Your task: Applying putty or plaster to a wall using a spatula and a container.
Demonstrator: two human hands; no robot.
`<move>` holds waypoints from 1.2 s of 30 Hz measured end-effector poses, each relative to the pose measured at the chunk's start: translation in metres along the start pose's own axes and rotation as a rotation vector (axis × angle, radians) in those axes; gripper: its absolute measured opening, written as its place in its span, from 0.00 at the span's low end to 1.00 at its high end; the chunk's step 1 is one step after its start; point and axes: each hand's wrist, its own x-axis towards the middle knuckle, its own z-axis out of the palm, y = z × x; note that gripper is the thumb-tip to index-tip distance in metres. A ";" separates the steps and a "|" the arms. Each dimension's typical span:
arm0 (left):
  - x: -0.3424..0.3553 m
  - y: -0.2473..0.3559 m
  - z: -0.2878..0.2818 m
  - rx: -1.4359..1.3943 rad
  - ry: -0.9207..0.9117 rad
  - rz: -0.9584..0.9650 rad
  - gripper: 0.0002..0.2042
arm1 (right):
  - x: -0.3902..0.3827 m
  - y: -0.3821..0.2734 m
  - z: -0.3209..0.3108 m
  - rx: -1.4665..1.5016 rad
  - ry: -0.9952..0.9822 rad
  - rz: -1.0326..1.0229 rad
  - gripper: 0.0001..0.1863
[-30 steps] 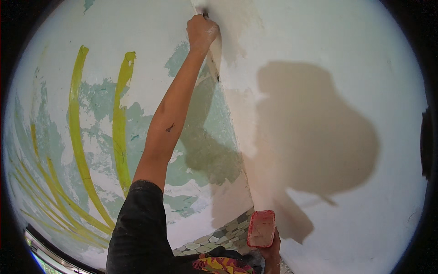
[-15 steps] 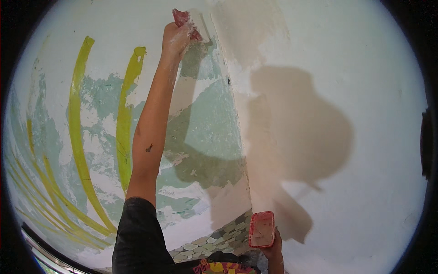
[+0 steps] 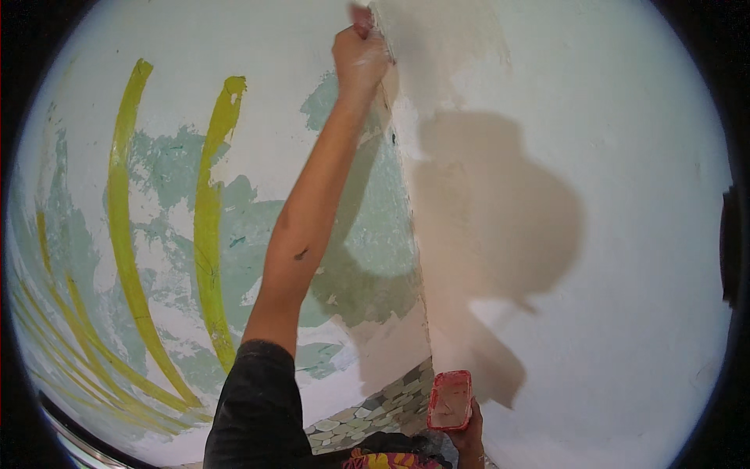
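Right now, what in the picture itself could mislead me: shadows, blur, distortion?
Head view: a broad shadow darkens the right wall; head view: the red tool in the left hand is blurred, while the red tub looks sharper; head view: fisheye corners are black, with edges bending near the rim.

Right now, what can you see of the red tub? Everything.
The red tub is rectangular with rounded corners, apparently plastic, its rim smeared with pale residue. No lid is on it; its mouth faces the camera, showing pinkish-beige paste with a dark, irregular line across its surface. It is low in the view, right of centre, held near its lower right by the right hand. Its underside is hidden.
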 end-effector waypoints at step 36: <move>0.038 -0.008 -0.012 -0.161 -0.177 -0.059 0.08 | 0.050 0.013 -0.019 0.029 -0.053 0.090 0.34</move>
